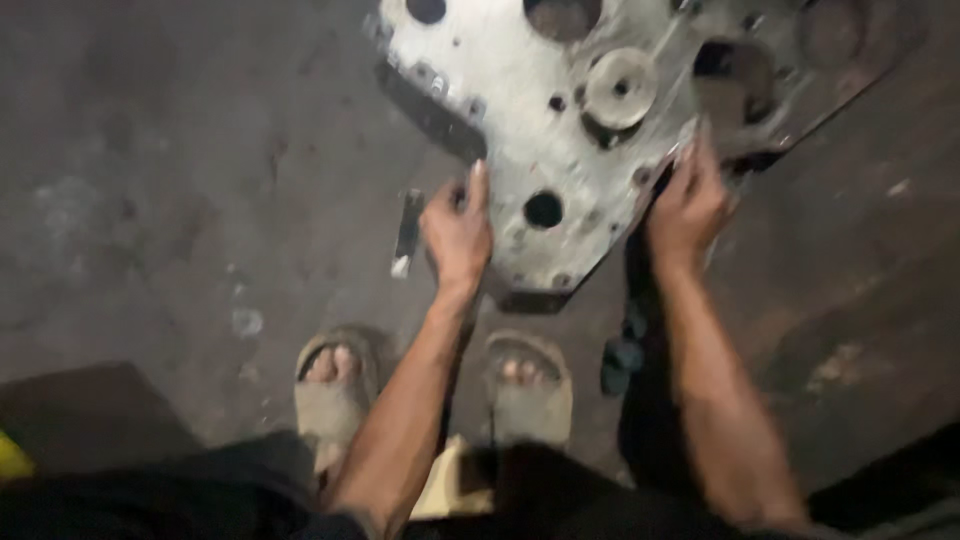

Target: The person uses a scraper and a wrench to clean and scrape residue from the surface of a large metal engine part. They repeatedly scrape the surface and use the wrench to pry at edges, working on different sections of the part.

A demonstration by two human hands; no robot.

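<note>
Right now a big grey metal plate [560, 120] w/ round holes is lying on the dark floor [180, 200] at 12 o'clock. Left hand [458, 235] is gripping its lower edge at 6; right hand [688, 208] is clutching its edge approx. 4. 2 sandalled feet [430, 385] are standing just below.

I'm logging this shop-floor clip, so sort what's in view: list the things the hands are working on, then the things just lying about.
In hand:
- grey metal plate with round holes, lying on the floor
- left hand, on the plate's near-left edge
- right hand, on its near-right edge

Lying about:
- dark flat strip on the floor, left of the left hand
- small dark part by the right forearm
- concrete floor
</note>
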